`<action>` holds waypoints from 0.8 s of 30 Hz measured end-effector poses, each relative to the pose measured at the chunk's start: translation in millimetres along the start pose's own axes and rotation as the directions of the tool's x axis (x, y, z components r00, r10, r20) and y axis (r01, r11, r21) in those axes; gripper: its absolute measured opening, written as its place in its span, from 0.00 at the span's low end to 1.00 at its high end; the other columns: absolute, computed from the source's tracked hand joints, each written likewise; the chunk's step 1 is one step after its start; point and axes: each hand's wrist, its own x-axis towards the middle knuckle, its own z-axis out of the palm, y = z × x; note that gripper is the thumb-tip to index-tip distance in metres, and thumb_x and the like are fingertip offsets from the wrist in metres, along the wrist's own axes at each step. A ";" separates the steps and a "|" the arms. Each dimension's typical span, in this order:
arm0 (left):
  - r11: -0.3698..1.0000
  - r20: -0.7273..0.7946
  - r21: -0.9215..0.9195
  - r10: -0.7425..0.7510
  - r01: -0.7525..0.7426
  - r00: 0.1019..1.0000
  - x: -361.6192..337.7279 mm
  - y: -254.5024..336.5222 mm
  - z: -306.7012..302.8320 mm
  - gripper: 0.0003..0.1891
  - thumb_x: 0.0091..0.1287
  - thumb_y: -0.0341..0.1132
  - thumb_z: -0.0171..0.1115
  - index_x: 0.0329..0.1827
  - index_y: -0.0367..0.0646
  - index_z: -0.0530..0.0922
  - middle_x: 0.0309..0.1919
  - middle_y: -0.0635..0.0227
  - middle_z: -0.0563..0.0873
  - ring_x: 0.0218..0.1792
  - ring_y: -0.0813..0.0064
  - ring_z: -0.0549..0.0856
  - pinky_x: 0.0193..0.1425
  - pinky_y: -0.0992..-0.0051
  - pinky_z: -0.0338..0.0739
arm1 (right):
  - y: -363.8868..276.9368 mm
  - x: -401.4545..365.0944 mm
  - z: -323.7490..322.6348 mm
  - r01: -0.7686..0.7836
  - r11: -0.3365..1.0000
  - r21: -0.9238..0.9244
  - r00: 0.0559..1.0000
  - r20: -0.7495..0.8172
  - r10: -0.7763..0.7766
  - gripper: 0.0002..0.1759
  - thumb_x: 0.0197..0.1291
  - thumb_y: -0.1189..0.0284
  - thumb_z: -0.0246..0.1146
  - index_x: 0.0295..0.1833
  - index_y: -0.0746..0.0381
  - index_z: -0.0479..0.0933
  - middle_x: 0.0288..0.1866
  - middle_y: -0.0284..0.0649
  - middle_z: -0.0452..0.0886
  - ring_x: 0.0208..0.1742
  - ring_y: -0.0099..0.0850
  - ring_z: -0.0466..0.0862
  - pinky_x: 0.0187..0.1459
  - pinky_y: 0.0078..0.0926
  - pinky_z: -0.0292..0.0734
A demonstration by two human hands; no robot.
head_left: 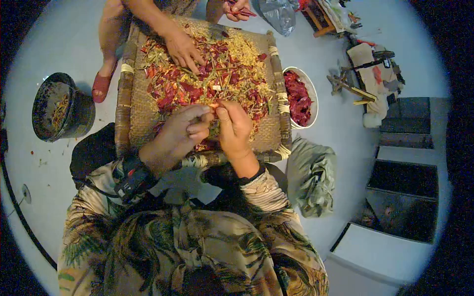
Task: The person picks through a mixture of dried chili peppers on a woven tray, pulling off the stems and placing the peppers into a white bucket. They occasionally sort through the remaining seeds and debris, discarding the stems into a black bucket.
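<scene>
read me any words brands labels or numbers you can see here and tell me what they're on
No word, label, brand, number or sign can be read.
Black strapped device with a red mark, on left wrist: too small and blurred.
Black round bucket: no text visible.

Red pieces (170, 93) and yellow bits (242, 47) speckle the tan tray (136, 108) at twelve o'clock. Green leafy patterns mark the tan clothing (187, 251) at six; the bucket (84, 111) at ten is black.
</scene>
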 end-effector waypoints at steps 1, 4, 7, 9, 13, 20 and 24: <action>1.000 -0.016 0.017 0.011 -0.011 1.000 -1.6 1.8 3.4 0.04 0.63 0.31 0.55 0.34 0.40 0.74 0.25 0.71 0.77 0.15 0.87 0.65 0.17 0.85 0.57 | -2.7 1.5 -0.3 -0.031 0.999 0.029 0.999 0.008 0.031 0.06 0.60 0.75 0.57 0.39 0.67 0.75 0.30 0.44 0.78 0.30 0.37 0.80 0.31 0.28 0.73; 0.952 -0.048 0.285 0.132 -0.113 0.990 2.7 8.3 0.9 0.04 0.63 0.32 0.56 0.34 0.41 0.74 0.24 0.72 0.77 0.15 0.88 0.65 0.18 0.85 0.58 | -6.8 1.8 -0.3 -0.147 0.983 0.114 0.989 0.031 0.144 0.05 0.60 0.75 0.56 0.36 0.66 0.75 0.27 0.44 0.77 0.28 0.37 0.79 0.31 0.29 0.73; 0.778 -0.026 0.578 0.319 -0.246 0.947 1.3 5.7 7.1 0.05 0.63 0.33 0.56 0.33 0.42 0.74 0.23 0.73 0.76 0.16 0.88 0.66 0.18 0.85 0.58 | 5.9 -5.1 9.5 -0.302 0.930 0.209 0.953 0.061 0.295 0.07 0.61 0.74 0.55 0.36 0.66 0.75 0.26 0.42 0.77 0.26 0.33 0.79 0.31 0.28 0.73; 0.678 -0.021 0.673 0.418 -0.296 0.908 7.0 -4.2 0.9 0.05 0.63 0.33 0.56 0.32 0.42 0.73 0.22 0.74 0.76 0.17 0.88 0.67 0.18 0.85 0.58 | 8.7 -6.4 12.1 -0.407 0.868 0.283 0.913 0.093 0.398 0.08 0.62 0.72 0.55 0.35 0.66 0.75 0.24 0.40 0.77 0.24 0.30 0.79 0.31 0.26 0.73; 0.584 0.015 0.724 0.518 -0.367 0.855 19.5 -19.8 -15.5 0.05 0.63 0.34 0.56 0.31 0.43 0.73 0.21 0.76 0.74 0.18 0.88 0.67 0.19 0.85 0.59 | 30.0 -9.9 9.0 -0.601 0.652 0.462 0.791 0.222 0.570 0.12 0.66 0.67 0.54 0.37 0.66 0.74 0.23 0.34 0.74 0.25 0.24 0.76 0.33 0.23 0.76; 0.667 -0.016 0.716 0.314 -0.208 0.949 14.9 23.7 -3.6 0.06 0.65 0.35 0.55 0.34 0.42 0.73 0.23 0.73 0.77 0.18 0.86 0.70 0.22 0.83 0.63 | 35.6 5.3 -15.9 -0.681 0.572 0.457 0.732 0.416 0.540 0.12 0.66 0.65 0.53 0.38 0.64 0.73 0.25 0.33 0.73 0.26 0.23 0.75 0.34 0.27 0.79; 0.661 0.030 0.719 0.281 -0.216 0.959 17.2 28.5 -4.4 0.06 0.65 0.35 0.54 0.35 0.42 0.72 0.25 0.72 0.78 0.19 0.82 0.74 0.24 0.82 0.67 | 35.4 11.7 -25.1 -0.707 0.466 0.531 0.696 0.406 0.593 0.12 0.66 0.64 0.53 0.41 0.63 0.73 0.27 0.34 0.74 0.28 0.23 0.77 0.36 0.30 0.81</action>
